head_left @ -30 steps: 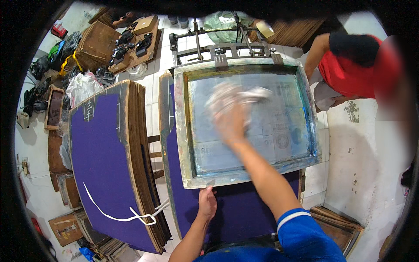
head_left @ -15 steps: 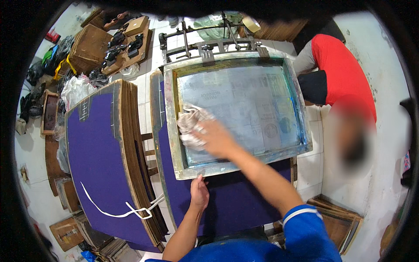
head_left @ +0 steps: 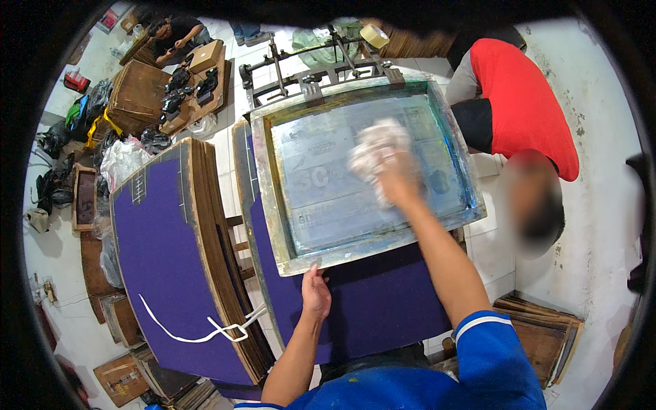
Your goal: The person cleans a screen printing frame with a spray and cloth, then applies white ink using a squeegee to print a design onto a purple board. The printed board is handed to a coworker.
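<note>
A screen-printing frame [head_left: 355, 253] is tilted up in front of me, its far edge clamped at the hinge bar. Its pale mesh [head_left: 328, 154] bears faint lettering and printed shapes. Bunched under my right hand [head_left: 400, 181], a whitish rag [head_left: 377, 152] presses on the mesh right of its middle; hand and rag are blurred by motion. At the frame's near edge, toward its left corner, my left hand [head_left: 316, 294] grips the rim, thumb on top and the other fingers partly hidden. Below the frame lies a purple-covered board [head_left: 362, 307].
Left of it stands a stack of purple-topped boards [head_left: 171, 253] with a white cord [head_left: 184, 335] across it. The metal hinge clamp [head_left: 311, 87] is behind the frame. A person in red [head_left: 526, 102] bends close on the right; another person [head_left: 181, 41] sits far left near boxes.
My right hand has swept the rag from the mesh's left side to right of its middle. The left hand stays at the near rim. The view has shifted slightly.
</note>
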`<state>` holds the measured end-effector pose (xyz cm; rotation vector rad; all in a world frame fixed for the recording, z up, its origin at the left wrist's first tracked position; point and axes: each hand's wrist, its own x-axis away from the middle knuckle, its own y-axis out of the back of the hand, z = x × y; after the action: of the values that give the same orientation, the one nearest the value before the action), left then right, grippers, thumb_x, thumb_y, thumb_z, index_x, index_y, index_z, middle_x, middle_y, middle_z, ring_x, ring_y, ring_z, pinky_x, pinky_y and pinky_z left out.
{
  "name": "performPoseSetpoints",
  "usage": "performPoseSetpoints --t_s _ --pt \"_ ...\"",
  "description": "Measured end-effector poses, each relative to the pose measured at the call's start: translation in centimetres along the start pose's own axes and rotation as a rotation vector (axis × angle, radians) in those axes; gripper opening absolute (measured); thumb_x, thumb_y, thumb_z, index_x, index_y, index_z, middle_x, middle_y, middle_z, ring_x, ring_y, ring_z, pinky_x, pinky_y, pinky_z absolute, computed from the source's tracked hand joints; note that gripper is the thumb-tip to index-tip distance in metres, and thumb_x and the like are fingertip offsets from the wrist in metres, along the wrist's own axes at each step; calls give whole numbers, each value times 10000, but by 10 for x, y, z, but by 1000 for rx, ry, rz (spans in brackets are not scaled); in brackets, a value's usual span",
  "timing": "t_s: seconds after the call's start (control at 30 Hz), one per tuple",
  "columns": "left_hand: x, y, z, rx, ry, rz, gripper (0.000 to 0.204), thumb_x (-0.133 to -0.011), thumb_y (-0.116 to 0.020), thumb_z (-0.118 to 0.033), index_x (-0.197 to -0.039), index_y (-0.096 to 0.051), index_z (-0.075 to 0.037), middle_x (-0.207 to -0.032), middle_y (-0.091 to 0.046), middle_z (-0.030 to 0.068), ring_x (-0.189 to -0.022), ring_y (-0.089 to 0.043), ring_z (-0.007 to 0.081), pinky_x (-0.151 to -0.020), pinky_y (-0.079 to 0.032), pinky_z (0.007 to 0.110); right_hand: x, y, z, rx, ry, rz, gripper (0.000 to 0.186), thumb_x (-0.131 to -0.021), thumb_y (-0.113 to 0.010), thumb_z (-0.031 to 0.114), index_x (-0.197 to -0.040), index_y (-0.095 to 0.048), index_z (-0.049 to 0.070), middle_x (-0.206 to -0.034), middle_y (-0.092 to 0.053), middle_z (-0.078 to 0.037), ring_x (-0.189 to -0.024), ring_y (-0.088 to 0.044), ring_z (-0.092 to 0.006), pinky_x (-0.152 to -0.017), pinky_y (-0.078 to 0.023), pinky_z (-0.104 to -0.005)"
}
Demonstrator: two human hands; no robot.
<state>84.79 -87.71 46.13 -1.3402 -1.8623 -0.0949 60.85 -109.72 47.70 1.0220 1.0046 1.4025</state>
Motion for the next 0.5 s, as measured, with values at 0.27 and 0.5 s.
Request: performPoseSetpoints --t_s 0.27,0.5 --pt "-2 -3 0 -24 -22 -18 505 -985 -573 -458 -1368 -590 -129 -1337 -669 20 -1264 -553 191 -1007 -275 398 39 -43 60 -46 379 22 608 -935 -640 313 -1499 -573 97 -1526 -481 -231 -1360 -510 -424 -1138 -405 -556" --pt "-2 -2 2 -44 -43 -16 548 -982 -581 -475 -1398 -566 -118 -1370 -646 10 -1268 -543 181 -1007 -276 391 34 -8 -31 239 -159 40 579 -986 -617 340 -1518 -550 121 -1423 -559 -202 -1257 -573 -408 -1039 -497 -496"
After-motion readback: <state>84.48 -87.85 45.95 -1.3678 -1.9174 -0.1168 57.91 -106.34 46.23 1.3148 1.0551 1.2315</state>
